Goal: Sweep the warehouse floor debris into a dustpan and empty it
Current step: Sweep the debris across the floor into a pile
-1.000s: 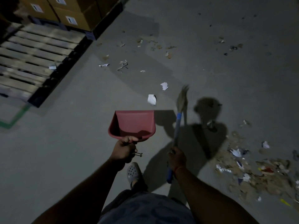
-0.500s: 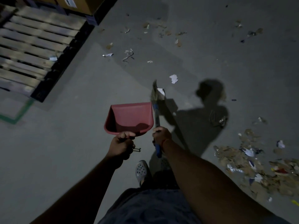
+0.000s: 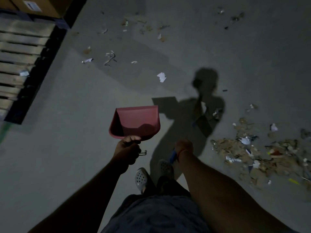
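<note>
Head view, looking down at a dim grey floor (image 3: 70, 148): the left hand (image 3: 126, 148) has its fingers (image 3: 133, 138) curled round the handle of a red dustpan (image 3: 136, 121), which is held above the floor with its open mouth pointing away. Just right of it, the right hand (image 3: 184, 147) grips the blue handle of a broom (image 3: 201, 115), fingers wrapped round it; the bristle end is blurred and lies in the person's shadow to the far right of the dustpan. A heap of brown and white debris (image 3: 260, 152) lies on the floor to the right, near the broom head. Loose paper scraps (image 3: 161, 77) and other bits are scattered farther off, well apart from the heap. A wooden pallet (image 3: 18, 64) sits at far left, with cardboard boxes (image 3: 33, 5) beyond it. Two grey clogs (image 3: 141, 178) show below the hands.
</note>
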Demonstrator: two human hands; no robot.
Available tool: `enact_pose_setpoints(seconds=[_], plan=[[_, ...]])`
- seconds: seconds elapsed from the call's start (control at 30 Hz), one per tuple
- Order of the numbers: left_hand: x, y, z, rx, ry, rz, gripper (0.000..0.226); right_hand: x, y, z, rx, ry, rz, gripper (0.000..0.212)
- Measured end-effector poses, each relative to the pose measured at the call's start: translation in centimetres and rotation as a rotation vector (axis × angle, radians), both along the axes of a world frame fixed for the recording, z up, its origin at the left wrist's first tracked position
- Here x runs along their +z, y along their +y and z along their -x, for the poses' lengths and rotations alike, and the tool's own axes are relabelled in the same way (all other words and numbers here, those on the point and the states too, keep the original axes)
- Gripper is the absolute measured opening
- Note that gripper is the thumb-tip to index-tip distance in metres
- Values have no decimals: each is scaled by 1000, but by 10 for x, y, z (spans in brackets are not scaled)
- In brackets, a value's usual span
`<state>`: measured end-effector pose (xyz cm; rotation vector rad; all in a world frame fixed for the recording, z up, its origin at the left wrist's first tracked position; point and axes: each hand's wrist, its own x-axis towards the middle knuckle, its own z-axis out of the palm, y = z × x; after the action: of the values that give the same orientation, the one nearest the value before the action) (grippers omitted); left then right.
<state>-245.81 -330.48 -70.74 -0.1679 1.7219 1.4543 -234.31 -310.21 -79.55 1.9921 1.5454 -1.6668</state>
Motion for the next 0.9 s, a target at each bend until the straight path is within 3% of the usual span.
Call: enact_pose_setpoints(seconds=[0.2,0.33,0.63,0.9], plan=[[2,44,-13,-93,-4,-43,24,16,18,-56,63,-132,-157,36],[-5,62,-25,-124,5,-32,24,14,11,-93,122,-100,-176,40],[-6,80,-60,-126,19,-5,21,-12,10,-110,356,91,12,35],[10,91,-83,-121,109,-2,24,-24,33,-142,313,37,66,26]])
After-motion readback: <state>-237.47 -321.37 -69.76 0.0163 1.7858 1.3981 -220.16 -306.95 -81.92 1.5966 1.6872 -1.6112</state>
